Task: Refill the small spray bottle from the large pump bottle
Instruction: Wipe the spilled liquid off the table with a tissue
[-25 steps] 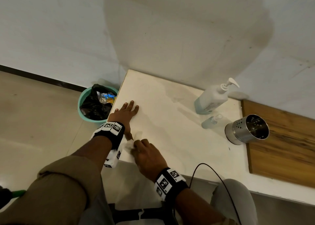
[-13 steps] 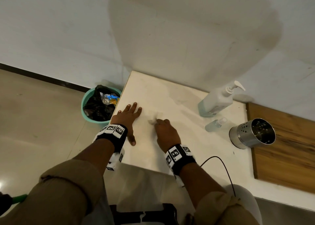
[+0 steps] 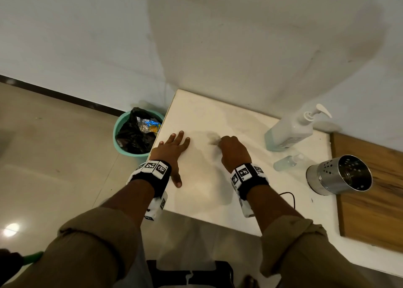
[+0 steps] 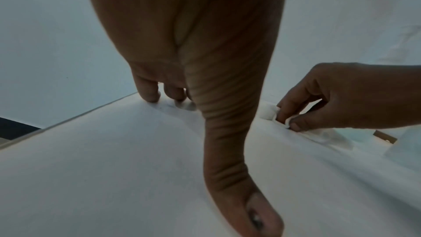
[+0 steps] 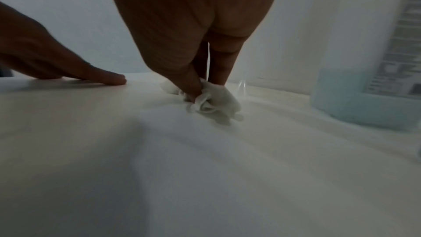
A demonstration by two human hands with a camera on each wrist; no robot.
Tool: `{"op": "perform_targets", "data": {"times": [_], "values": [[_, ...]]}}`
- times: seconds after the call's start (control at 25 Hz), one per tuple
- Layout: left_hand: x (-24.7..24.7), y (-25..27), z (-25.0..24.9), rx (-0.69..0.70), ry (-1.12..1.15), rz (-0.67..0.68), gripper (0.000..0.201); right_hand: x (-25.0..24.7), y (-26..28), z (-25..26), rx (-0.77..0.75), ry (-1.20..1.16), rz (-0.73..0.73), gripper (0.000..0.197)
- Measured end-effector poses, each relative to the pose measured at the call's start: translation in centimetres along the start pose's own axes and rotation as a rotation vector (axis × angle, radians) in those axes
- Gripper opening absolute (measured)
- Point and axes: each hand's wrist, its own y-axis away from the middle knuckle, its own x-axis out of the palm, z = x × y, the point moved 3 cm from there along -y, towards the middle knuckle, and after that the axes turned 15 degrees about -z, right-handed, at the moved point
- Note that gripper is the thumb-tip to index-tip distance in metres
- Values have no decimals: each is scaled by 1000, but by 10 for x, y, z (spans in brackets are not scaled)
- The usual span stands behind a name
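right hand pinches crumpled tissue — smooth tabletop.

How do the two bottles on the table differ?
The pump bottle is far bigger than the spray bottle in front of it. The pump bottle is white and opaque with a long-nosed pump head and a printed label; the spray bottle is see-through with a small cap. Both stand on the white table, and neither hand touches them.
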Motion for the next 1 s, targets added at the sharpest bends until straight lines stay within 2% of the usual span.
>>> {"op": "perform_targets", "data": {"times": [0.08,0.2,0.32,0.44,0.52,0.76,0.84,0.92,1.0], "values": [[0,0,-1,-3,-6,-6,152,1,5,13,-73,8,140,40],[0,0,-1,-13,-8,2,152,0,24,52,-190,-17,268,56],[0,0,0,-17,-3,17,153,1,59,85,-308,0,335,42],[0,-1,-2,-10,-21,14,152,2,87,94,-362,6,375,45],[0,-1,-2,-9,-31,15,151,4,96,93,-421,7,395,47],[0,-1,-2,-6,-34,4,152,4,105,97,-699,5,426,31],[0,-1,-3,-6,-33,4,153,2,94,84,-636,4,396,31],[-1,-1,-3,-3,-29,3,153,-3,77,56,-433,-1,318,33],[-1,-1,-3,-3,-23,10,153,-8,60,23,-210,37,162,33]]}}
